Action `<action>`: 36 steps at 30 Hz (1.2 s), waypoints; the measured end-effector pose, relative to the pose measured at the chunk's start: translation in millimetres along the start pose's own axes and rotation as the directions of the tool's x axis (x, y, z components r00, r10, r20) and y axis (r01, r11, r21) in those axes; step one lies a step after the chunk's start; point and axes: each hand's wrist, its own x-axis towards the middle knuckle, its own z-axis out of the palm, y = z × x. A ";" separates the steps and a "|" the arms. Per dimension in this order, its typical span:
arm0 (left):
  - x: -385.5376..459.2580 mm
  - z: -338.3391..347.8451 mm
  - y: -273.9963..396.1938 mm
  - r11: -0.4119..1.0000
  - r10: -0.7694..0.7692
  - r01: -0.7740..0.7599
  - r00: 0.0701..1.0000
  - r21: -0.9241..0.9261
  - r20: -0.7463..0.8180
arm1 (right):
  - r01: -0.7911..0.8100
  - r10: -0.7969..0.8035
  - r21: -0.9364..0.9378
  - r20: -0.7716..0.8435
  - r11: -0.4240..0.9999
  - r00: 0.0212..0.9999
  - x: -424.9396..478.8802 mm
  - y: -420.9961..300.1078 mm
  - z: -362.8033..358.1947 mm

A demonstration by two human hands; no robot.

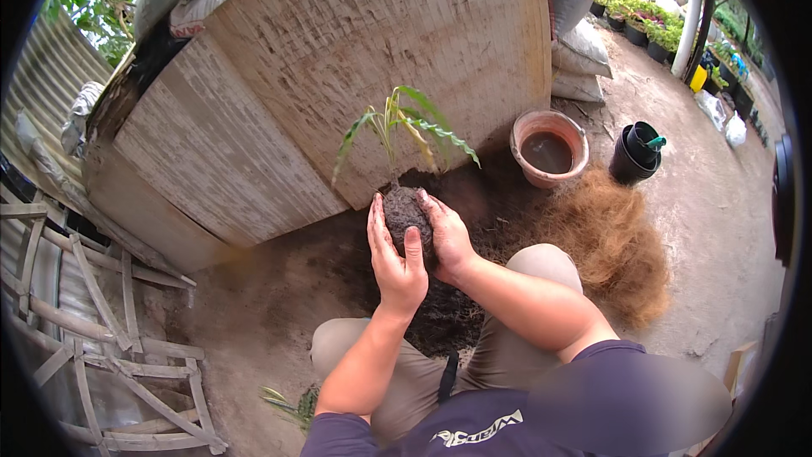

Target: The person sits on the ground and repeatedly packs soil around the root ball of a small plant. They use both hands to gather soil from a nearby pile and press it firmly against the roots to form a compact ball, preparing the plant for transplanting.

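Between my two cupped palms rests a round, dark ball of soil point(403, 212), with a leafy green plant point(392, 120) growing upright from its top. Long wavy leaves arch outward, and one or two look yellowed. My left hand point(394, 263) presses on the ball's left side, its thumb lying across the front. On the right side my right hand point(449, 235) is curved against the soil, fingertips near the top. Both hands are smeared with soil. Dark loose soil point(444, 314) lies on the ground beneath the hands and between my knees.
A wooden panel point(380, 51) leans just ahead. To the right stand a clay pot point(549, 152) holding brown liquid and stacked black plastic pots point(636, 153), near a heap of brown fiber point(612, 241). Wooden lattice frames point(108, 330) are at left; plant cuttings point(304, 403) lie near my left knee.
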 end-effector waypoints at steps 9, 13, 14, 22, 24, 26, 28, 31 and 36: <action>4.2 5.1 -2.2 0.988 0.058 -0.051 0.998 0.147 -0.039 | 0.107 -0.110 -0.060 -0.039 0.992 0.993 2.2 3.3 5.0; 11.7 3.0 -7.7 0.991 0.041 -0.040 0.999 0.129 -0.007 | 0.056 -0.058 -0.039 -0.053 0.998 0.997 12.7 3.5 4.2; 14.2 1.1 -8.9 0.992 0.033 -0.033 0.999 0.121 0.004 | 0.025 -0.026 -0.021 -0.058 0.999 0.998 16.6 2.6 4.6; 40.2 -32.2 -18.9 0.896 -0.385 0.373 0.923 -0.242 -0.002 | -0.246 0.251 0.279 0.019 0.928 0.968 41.4 0.9 -5.1; 38.1 -33.6 -19.6 0.878 -0.408 0.397 0.913 -0.267 0.015 | -0.243 0.250 0.265 0.007 0.933 0.968 42.0 3.3 -4.8; 35.8 -32.3 -22.0 0.860 -0.428 0.419 0.903 -0.292 0.033 | -0.248 0.262 0.265 -0.017 0.932 0.965 40.4 5.7 -0.3; 33.3 -30.5 -25.7 0.842 -0.446 0.439 0.893 -0.315 0.054 | -0.252 0.268 0.263 -0.025 0.931 0.963 39.8 9.2 1.8; 33.5 -30.8 -32.2 0.847 -0.395 0.378 0.918 -0.375 0.033 | -0.229 0.245 0.235 -0.042 0.945 0.969 43.9 18.0 -2.9; 34.8 -35.3 -26.7 0.926 -0.338 0.326 0.940 -0.189 -0.037 | -0.169 0.172 0.144 -0.006 0.975 0.985 51.3 27.5 -11.5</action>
